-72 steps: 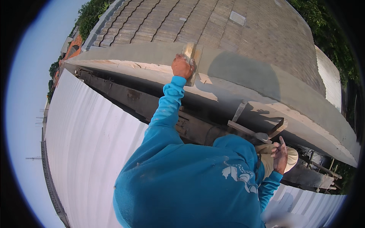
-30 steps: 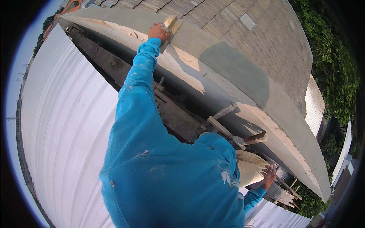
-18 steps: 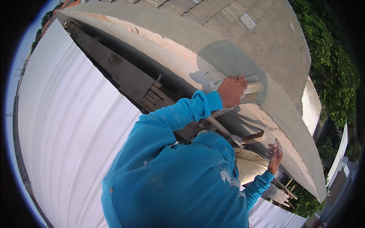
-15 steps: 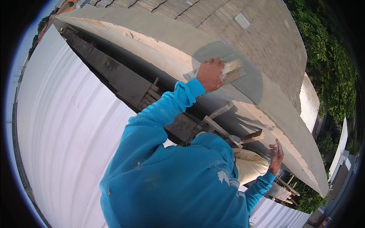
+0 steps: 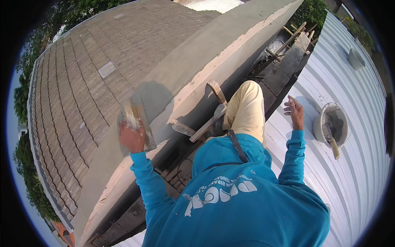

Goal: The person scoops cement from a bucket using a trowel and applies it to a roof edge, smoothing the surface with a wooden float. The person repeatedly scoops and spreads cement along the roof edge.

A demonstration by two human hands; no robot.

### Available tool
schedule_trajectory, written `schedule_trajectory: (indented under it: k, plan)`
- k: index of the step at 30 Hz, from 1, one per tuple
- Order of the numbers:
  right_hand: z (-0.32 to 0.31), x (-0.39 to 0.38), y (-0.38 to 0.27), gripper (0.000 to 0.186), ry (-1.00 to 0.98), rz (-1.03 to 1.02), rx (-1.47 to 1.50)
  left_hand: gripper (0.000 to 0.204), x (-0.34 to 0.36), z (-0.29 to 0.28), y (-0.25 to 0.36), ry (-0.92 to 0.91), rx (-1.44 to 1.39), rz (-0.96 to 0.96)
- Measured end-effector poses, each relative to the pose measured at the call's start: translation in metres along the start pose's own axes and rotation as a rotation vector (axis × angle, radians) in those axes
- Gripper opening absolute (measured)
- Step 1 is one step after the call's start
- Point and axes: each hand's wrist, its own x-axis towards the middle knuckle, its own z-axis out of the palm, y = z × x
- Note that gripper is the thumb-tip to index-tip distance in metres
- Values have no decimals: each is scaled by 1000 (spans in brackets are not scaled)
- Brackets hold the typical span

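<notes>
My left hand [image 5: 132, 136] is closed round the wooden handle of a flat plastering trowel [image 5: 145, 118]. The blade lies against the grey, smoothly plastered top of a long parapet wall [image 5: 197, 57]. A darker patch beside it looks like shadow. Over on the right, my right hand [image 5: 295, 112] hangs in the air above the pale metal roof, holding nothing, its fingers loosely apart. Close to it stands a bucket [image 5: 316, 127] with grey mortar inside. A pointed trowel's wooden handle [image 5: 334, 149] sticks out over the bucket rim.
Wooden braces [image 5: 217, 91] jut from the wall's side near my knee. A dark plank walkway [image 5: 284, 68] runs along the gap between wall and corrugated metal roof [image 5: 349, 181]. Beyond the wall slopes a brown tiled roof [image 5: 74, 82]. Another pail [image 5: 356, 59] stands farther off.
The view has swung to the right, bringing the mortar bucket into sight. My right hand has moved from beside the wall to over the metal roof. The left still grips the plastering trowel.
</notes>
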Motion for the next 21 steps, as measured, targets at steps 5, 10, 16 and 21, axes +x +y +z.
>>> schedule_trajectory:
  k: [5,10,16,21]
  plan:
    - [-21,-19,-41,39,230,-154,-135,43,22,33,231,-126,-415,494]
    - [-130,-77,-47,26,894,-314,-582,33,19,6,307,-244,-740,544]
    - [-232,-139,-38,35,886,228,-1200,47,33,19,323,-766,-1251,144]
    - [-227,-135,-12,39,625,520,-1111,58,25,39,404,-1067,-1564,-67]
